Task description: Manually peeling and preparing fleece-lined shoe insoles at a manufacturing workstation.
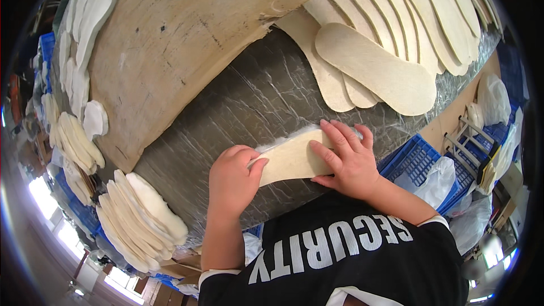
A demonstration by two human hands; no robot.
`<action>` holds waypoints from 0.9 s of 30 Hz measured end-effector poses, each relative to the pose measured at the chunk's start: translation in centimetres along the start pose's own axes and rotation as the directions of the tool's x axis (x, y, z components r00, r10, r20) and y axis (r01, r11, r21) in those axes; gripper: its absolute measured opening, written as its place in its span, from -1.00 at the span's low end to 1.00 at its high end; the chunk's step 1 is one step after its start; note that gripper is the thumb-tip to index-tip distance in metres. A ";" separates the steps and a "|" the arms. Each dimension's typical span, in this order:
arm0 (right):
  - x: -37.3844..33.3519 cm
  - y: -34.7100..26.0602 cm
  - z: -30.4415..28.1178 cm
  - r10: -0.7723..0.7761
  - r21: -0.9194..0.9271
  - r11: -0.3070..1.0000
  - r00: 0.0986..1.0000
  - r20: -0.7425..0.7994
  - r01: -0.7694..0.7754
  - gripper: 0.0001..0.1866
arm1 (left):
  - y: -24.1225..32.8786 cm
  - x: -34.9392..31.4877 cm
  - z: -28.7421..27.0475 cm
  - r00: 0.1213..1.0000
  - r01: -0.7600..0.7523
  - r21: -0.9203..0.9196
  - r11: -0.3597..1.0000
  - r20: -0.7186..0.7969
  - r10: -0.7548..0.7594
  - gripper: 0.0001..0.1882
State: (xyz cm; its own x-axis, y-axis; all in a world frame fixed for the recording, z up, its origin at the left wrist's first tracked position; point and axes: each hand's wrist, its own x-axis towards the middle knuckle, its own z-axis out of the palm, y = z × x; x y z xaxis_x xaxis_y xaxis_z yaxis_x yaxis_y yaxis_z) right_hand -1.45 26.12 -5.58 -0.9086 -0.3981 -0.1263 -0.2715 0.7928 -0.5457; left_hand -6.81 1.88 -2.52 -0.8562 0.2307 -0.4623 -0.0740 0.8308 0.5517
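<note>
A cream shoe insole (294, 157) lies over the dark, plastic-covered tabletop in front of me, with white fleece showing along its far edge. My left hand (233, 178) grips its left end, fingers curled and thumb on top. On the right end, my right hand (348, 158) spreads its fingers over the surface and far edge, while the thumb is at the near edge. A loose insole (377, 71) rests on a fanned row of similar insoles (391, 11) at the far right. The underside of the held piece is hidden.
A brown sheet (187, 28) with a ragged edge covers the table's far left. Stacked fleece insoles (136, 221) sit at the near left, with white pieces (93, 17) farther back. Right of the table are a blue crate (413, 161) and plastic bags (433, 184).
</note>
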 end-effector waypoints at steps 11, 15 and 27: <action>3.6 -2.9 1.9 -0.274 0.194 0.945 0.961 0.038 0.262 -0.20 | 0.0 0.3 0.6 0.993 -0.086 0.081 0.993 -0.072 0.092 -0.86; 4.2 -2.3 3.2 -0.291 0.094 0.952 0.956 -0.024 0.292 -0.22 | -2.6 -1.7 -0.6 0.987 0.043 -0.259 0.965 -0.139 -0.082 -0.81; 9.2 -5.1 3.3 -0.260 0.571 0.783 0.964 -0.056 0.244 -0.86 | -5.0 -5.5 0.2 0.911 -0.039 -0.719 0.694 -0.311 -0.271 -0.85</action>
State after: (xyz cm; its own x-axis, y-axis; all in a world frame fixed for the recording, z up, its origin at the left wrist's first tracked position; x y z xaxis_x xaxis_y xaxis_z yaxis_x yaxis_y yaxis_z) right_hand -7.36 16.84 -6.70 -0.8234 -0.5635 0.0667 -0.2535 0.2601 -0.9317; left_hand -1.62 -3.42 -2.91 -0.9189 -0.1729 -0.3546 -0.3856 0.2040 0.8998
